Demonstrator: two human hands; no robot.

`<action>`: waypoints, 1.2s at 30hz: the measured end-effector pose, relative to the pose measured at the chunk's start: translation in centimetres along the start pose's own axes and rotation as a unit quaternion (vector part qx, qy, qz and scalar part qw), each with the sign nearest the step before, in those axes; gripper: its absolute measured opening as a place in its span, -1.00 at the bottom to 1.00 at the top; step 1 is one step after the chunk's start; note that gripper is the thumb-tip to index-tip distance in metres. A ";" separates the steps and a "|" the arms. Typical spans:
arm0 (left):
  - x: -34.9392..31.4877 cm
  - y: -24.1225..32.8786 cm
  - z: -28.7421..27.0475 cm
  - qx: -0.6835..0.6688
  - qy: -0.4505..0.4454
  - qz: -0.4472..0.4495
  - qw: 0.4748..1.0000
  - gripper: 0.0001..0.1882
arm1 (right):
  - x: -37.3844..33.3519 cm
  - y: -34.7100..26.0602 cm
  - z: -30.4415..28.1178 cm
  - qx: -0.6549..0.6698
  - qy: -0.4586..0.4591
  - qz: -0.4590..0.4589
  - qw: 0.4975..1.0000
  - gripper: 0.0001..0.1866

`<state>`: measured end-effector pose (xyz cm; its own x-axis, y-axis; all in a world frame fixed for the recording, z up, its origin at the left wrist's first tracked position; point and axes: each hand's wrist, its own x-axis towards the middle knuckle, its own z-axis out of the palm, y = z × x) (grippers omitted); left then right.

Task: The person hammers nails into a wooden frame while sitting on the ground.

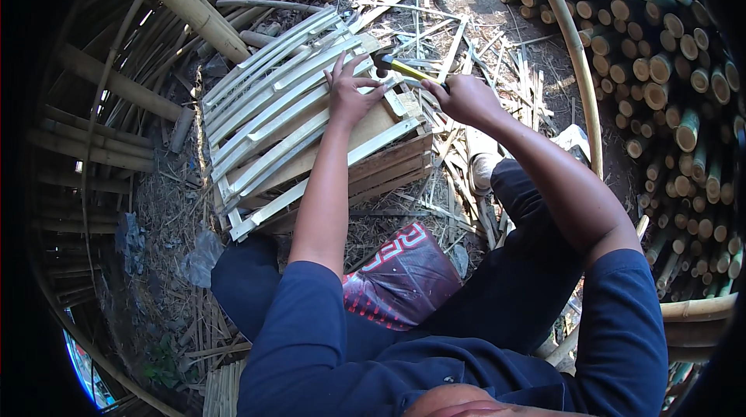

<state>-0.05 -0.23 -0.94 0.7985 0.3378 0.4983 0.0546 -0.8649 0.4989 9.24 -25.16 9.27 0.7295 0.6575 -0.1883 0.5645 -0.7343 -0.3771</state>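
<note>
My right hand (465, 100) grips a hammer (409, 69) by its yellow and black handle, its dark head over the right end of a slatted bamboo panel (284, 118). Close by, my left hand (353, 93) rests over the slats with thumb and forefinger pinched together and the other fingers raised. Whatever sits in that pinch is too small to make out. Pale split strips run side by side across the panel, fixed to crosspieces at its ends. Beneath it is a box-like wooden crate (388, 164) with brown boards on its near side.
Cut bamboo poles (660, 67) are stacked at the right, behind a curved pole (579, 52). Split strips and offcuts (497, 67) litter the ground beyond the panel. Thick bamboo poles (183, 5) lean at the upper left. A crumpled plastic bag (203, 255) lies at the left.
</note>
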 end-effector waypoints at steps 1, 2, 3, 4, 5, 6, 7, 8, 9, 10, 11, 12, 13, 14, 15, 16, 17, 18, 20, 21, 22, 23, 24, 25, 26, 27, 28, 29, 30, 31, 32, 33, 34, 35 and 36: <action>0.0 0.0 0.0 0.005 -0.001 -0.001 1.000 -0.88 | 0.0 -0.1 0.1 -0.002 -0.011 0.000 1.000 -0.23; 0.1 0.0 0.1 0.009 -0.001 0.000 1.000 -0.88 | 0.1 -0.1 0.2 -0.004 -0.021 0.002 1.000 -0.23; 0.2 0.0 0.2 0.012 -0.002 0.000 1.000 -0.88 | 0.1 0.0 0.6 -0.003 -0.011 0.005 1.000 -0.22; 0.3 0.1 0.2 0.009 -0.002 -0.001 1.000 -0.87 | 0.2 0.1 0.7 0.006 0.014 -0.005 1.000 -0.20; 0.2 0.0 0.2 0.007 -0.002 -0.003 1.000 -0.87 | 0.2 0.0 0.8 0.016 0.039 -0.016 0.999 -0.18; 0.1 -0.1 0.1 0.005 -0.003 -0.005 1.000 -0.87 | 0.2 -0.1 0.8 0.025 0.063 -0.027 0.997 -0.16; 0.1 -0.1 0.1 0.005 -0.003 -0.006 1.000 -0.87 | 0.2 -0.1 0.7 0.036 0.062 -0.026 0.997 -0.17; 0.2 -0.1 0.2 0.004 -0.002 -0.008 1.000 -0.87 | 0.2 -0.2 0.5 0.047 0.061 -0.027 0.997 -0.17; 0.2 -0.2 0.3 0.003 -0.001 -0.011 1.000 -0.87 | 0.1 -0.3 0.3 0.057 0.060 -0.027 0.996 -0.17; 0.2 -0.3 0.3 0.003 -0.006 -0.003 1.000 -0.87 | 0.0 -0.3 0.3 0.034 0.036 -0.015 0.999 -0.18; 0.2 -0.5 0.3 0.003 -0.012 0.004 1.000 -0.87 | -0.1 -0.5 0.4 0.011 0.012 -0.005 1.000 -0.19; 0.3 -0.8 0.3 0.004 -0.017 0.011 1.000 -0.87 | -0.2 -0.6 0.4 -0.011 -0.012 0.006 1.000 -0.19; 0.3 -1.0 0.4 -0.006 -0.014 0.010 1.000 -0.87 | -0.2 -0.7 0.4 -0.001 -0.011 0.008 1.000 -0.19; 0.3 -0.9 0.3 -0.008 -0.015 0.008 1.000 -0.87 | -0.4 -1.0 0.0 -0.002 -0.003 -0.001 1.000 -0.19; 0.2 -1.0 0.2 -0.009 -0.015 0.006 1.000 -0.87 | -0.6 -1.4 -0.6 -0.003 0.006 -0.010 1.000 -0.20; 0.2 -1.0 0.1 -0.009 -0.016 0.003 1.000 -0.87 | -0.6 -1.6 -0.9 -0.003 0.014 -0.020 1.000 -0.20; 0.3 -0.8 0.2 -0.010 -0.014 0.001 1.000 -0.87 | -0.5 -1.7 -1.0 0.002 0.024 -0.015 1.000 -0.21; 0.3 -0.6 0.3 -0.011 -0.012 -0.001 1.000 -0.87 | -0.6 -1.5 -0.8 0.008 0.027 -0.012 1.000 -0.21; 0.3 -0.5 0.3 -0.011 -0.012 0.000 1.000 -0.87 | -0.6 -1.4 -0.3 0.021 0.035 -0.006 0.999 -0.21; 0.3 -0.5 0.3 -0.011 -0.014 0.003 1.000 -0.87 | -0.4 -1.5 -0.4 0.003 -0.008 0.011 1.000 -0.22; 0.3 -0.5 0.3 -0.011 -0.016 0.007 1.000 -0.87 | -0.4 -1.3 -0.5 -0.002 0.000 0.007 1.000 -0.22; 0.3 -0.5 0.1 -0.011 -0.014 0.005 1.000 -0.87 | -0.5 -1.5 -0.7 -0.007 0.007 0.002 1.000 -0.22; 0.2 -0.5 0.0 -0.011 -0.013 0.003 1.000 -0.87 | -0.6 -1.7 -1.0 -0.011 0.013 -0.003 1.000 -0.22; 0.1 -0.5 -0.1 -0.011 -0.011 0.002 1.000 -0.86 | -0.5 -1.9 -1.4 -0.008 0.001 0.008 1.000 -0.22; 0.2 -0.5 0.0 -0.014 -0.012 0.000 1.000 -0.87 | -0.5 -1.9 -1.3 0.006 0.009 0.008 1.000 -0.22; 0.2 -0.6 0.1 -0.017 -0.013 -0.001 1.000 -0.87 | -0.4 -1.8 -1.1 0.020 0.018 0.008 1.000 -0.22; 0.3 -0.6 0.2 -0.019 -0.014 -0.002 1.000 -0.87 | -0.3 -1.6 -0.9 0.034 0.026 0.007 0.999 -0.22; 0.4 -0.6 0.3 -0.016 -0.015 0.002 1.000 -0.87 | -0.2 -1.3 -0.5 0.017 0.016 0.011 1.000 -0.22; 0.4 -0.6 0.4 -0.013 -0.016 0.006 1.000 -0.88 | 0.0 -1.0 0.0 -0.001 0.006 0.015 1.000 -0.21; 0.5 -0.6 0.5 -0.010 -0.017 0.010 1.000 -0.88 | 0.2 -0.7 0.3 -0.018 -0.004 0.018 1.000 -0.21; 0.5 -0.8 0.4 -0.008 -0.018 0.008 1.000 -0.88 | 0.1 -1.1 -0.1 -0.016 -0.001 0.016 1.000 -0.21; 0.3 -0.9 0.2 -0.007 -0.019 0.006 1.000 -0.88 | -0.3 -1.7 -1.0 -0.015 0.002 0.014 1.000 -0.21; 0.1 -1.1 0.0 -0.006 -0.020 0.003 1.000 -0.88 | -0.5 -2.2 -1.4 -0.013 0.005 0.013 1.000 -0.20; 0.2 -0.9 0.1 -0.016 -0.019 0.003 1.000 -0.88 | -0.3 -2.3 -1.5 -0.008 0.008 0.021 1.000 -0.21; 0.3 -0.8 0.1 -0.019 -0.019 0.001 1.000 -0.88 | -0.4 -2.3 -1.5 0.005 0.009 0.023 1.000 -0.21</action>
<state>0.19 0.49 -1.31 0.8210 0.3215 0.4719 0.0317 -0.8508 0.5245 8.27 -23.98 11.60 0.7614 0.6201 -0.1891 0.5265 -0.7617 -0.3777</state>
